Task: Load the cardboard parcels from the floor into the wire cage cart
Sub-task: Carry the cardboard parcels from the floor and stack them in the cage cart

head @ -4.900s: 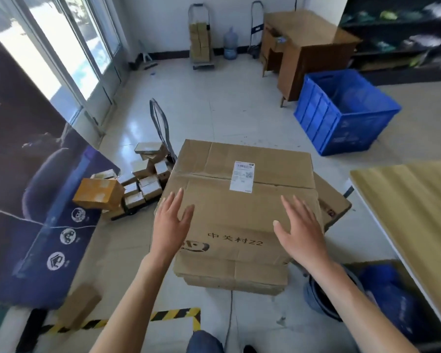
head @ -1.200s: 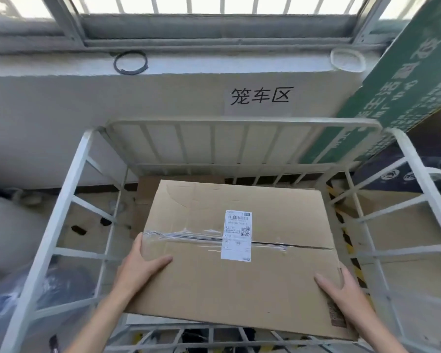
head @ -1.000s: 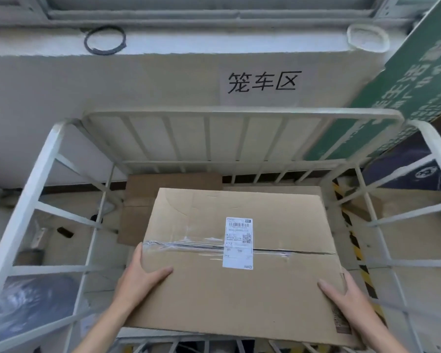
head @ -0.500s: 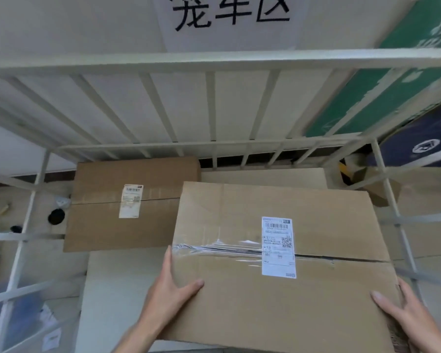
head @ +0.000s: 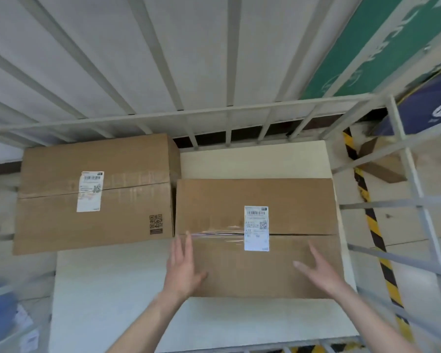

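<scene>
We look down into the cage cart (head: pixel 229 115), whose pale bars rise along the back and right sides and whose white floor (head: pixel 107 296) carries two cardboard parcels. The left box (head: pixel 94 194) sits in the back left corner of the floor, its far edge close under the back bars and its left part reaching past the floor's left edge; it bears a white label (head: pixel 90 191) on top and a printed QR code (head: pixel 155 223) near its front right corner. The right box (head: pixel 257 235) lies flat on the floor toward the right edge, just beside the left box, with a thin dark gap between them; whether they touch we cannot tell. A strip of bare floor shows behind it and a wider one in front. Its taped seam runs across the top, crossed by a shipping label (head: pixel 256 228). Our left hand (head: pixel 182 271) is spread flat, fingers together, at the box's front left corner, the thumb lying over the lid. Our right hand (head: pixel 321 271) is also spread wide over the front right part of the lid, gripping nothing; whether the palm touches the cardboard we cannot tell. Outside the bars on the right, yellow-and-black tape (head: pixel 374 233) runs along the ground.
</scene>
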`<state>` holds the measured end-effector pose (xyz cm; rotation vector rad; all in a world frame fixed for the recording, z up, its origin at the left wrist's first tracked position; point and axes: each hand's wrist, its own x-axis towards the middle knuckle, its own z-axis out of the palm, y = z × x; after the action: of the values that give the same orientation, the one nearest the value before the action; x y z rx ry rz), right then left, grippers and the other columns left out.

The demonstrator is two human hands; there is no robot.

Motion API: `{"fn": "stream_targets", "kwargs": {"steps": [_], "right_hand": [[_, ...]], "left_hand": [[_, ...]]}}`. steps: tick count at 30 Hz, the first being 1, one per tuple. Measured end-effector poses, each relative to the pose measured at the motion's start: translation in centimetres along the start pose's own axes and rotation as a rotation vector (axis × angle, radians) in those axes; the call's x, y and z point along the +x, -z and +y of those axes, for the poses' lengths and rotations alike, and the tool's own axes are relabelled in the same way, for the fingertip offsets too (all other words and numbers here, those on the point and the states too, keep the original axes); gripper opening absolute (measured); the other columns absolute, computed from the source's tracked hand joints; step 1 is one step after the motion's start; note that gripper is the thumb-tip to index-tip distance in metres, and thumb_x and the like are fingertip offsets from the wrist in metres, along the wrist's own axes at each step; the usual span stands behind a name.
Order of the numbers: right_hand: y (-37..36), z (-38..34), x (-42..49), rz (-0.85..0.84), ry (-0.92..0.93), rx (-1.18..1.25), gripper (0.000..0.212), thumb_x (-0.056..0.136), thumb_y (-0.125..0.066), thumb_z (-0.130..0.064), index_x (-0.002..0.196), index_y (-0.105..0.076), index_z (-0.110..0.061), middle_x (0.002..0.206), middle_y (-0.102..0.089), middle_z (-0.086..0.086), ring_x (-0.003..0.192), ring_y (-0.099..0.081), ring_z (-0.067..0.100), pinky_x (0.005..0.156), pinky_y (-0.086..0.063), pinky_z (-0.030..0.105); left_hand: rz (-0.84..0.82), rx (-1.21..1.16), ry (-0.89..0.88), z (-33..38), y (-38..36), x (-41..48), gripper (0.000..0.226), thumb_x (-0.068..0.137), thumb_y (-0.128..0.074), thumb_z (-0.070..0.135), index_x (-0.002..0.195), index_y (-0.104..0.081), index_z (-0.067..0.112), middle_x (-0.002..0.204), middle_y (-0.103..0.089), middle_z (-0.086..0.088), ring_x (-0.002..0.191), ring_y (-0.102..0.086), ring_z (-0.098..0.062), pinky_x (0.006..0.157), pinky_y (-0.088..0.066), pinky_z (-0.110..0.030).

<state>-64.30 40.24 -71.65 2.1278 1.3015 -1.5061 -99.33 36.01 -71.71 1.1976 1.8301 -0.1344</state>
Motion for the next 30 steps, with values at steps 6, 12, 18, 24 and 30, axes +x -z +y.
{"fn": "stream_targets", "kwargs": {"steps": [6,12,18,24,30], "right_hand": [[-9.5,0.8,0.8,-0.145,0.058,-0.530,0.103,0.090,-0.064,-0.046,0.153,0.017,-0.042,0.153,0.044,0.008,0.143,0.028,0.048,0.118,-0.012,0.060],[-9.4,0.6,1.8,-0.055,0.087,-0.736,0.101,0.097,-0.058,-0.036,0.149,0.028,-0.041,0.149,0.047,0.014,0.139,0.032,0.050,0.119,-0.013,0.058],[-5.9,-2.9,5.8,0.044,0.160,-0.785,0.103,0.095,-0.060,-0.039,0.144,0.031,-0.042,0.151,0.044,0.010,0.145,0.024,0.049,0.118,-0.018,0.057],[-2.7,-9.0,10.9,0.145,0.297,-0.782,0.085,0.098,-0.057,-0.028,0.158,0.002,-0.038,0.164,0.024,0.004,0.148,0.010,0.049,0.119,-0.019,0.056],[-2.0,-8.9,11.6,0.086,0.306,-0.723,0.085,0.096,-0.060,-0.022,0.158,-0.003,-0.037,0.164,0.024,0.002,0.148,0.016,0.047,0.120,-0.012,0.058]], "left_hand": [[-0.231,0.542,-0.100,0.0,-5.8,-0.8,0.110,0.089,-0.060,0.053,0.149,0.029,0.028,0.146,0.043,-0.008,0.139,0.037,-0.031,0.117,0.002,-0.062],[-0.228,0.697,-0.063,-0.9,-7.4,1.2,0.100,0.094,-0.057,0.048,0.155,0.020,0.028,0.149,0.043,-0.006,0.148,0.024,-0.038,0.116,-0.013,-0.062],[-0.114,0.681,-0.119,0.6,-4.9,5.2,0.096,0.091,-0.056,0.047,0.156,0.014,0.030,0.162,0.026,-0.011,0.149,0.021,-0.039,0.115,-0.015,-0.062],[-0.043,0.609,-0.158,2.1,1.3,12.2,0.095,0.089,-0.063,0.047,0.157,0.001,0.033,0.165,0.018,-0.007,0.151,0.013,-0.037,0.113,-0.024,-0.064],[-0.078,0.579,-0.127,2.4,0.9,12.7,0.096,0.090,-0.063,0.042,0.157,0.004,0.034,0.163,0.024,-0.006,0.149,0.020,-0.038,0.114,-0.018,-0.067]]}}
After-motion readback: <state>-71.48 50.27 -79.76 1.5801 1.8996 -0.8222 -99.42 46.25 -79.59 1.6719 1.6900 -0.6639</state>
